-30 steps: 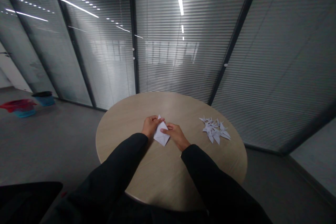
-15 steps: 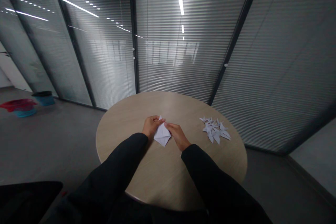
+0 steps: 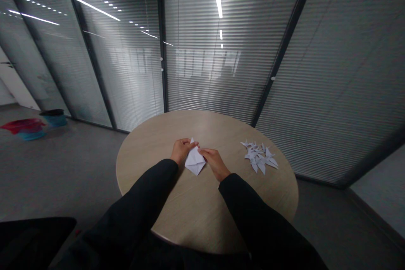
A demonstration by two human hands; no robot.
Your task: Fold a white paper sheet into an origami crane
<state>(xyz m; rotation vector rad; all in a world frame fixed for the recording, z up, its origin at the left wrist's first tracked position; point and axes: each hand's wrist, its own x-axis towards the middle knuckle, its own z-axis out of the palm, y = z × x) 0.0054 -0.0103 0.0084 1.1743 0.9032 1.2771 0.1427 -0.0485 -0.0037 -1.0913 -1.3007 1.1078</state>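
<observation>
A folded white sheet of paper (image 3: pixel 195 163), kite-shaped with crease lines, lies between my hands near the middle of the table. My left hand (image 3: pixel 182 150) is closed on its upper left edge, thumb on top near the far point. My right hand (image 3: pixel 214 161) pinches the paper's right edge with thumb and fingertips. The undersides of the fingers are hidden. Off to the right, a pile of white origami cranes (image 3: pixel 259 157) rests on the table, apart from both hands.
The round wooden table (image 3: pixel 202 211) stands close to a glass partition with blinds (image 3: pixel 202 76). On the floor at the left are a red-rimmed blue bin (image 3: pixel 25 128) and a blue bin with a black rim (image 3: pixel 54 118). A dark shape (image 3: pixel 34 240) fills the lower left corner.
Hardly anything differs. My left thumb and the paper's far tip have shifted very slightly; both hands keep hold of the paper.
</observation>
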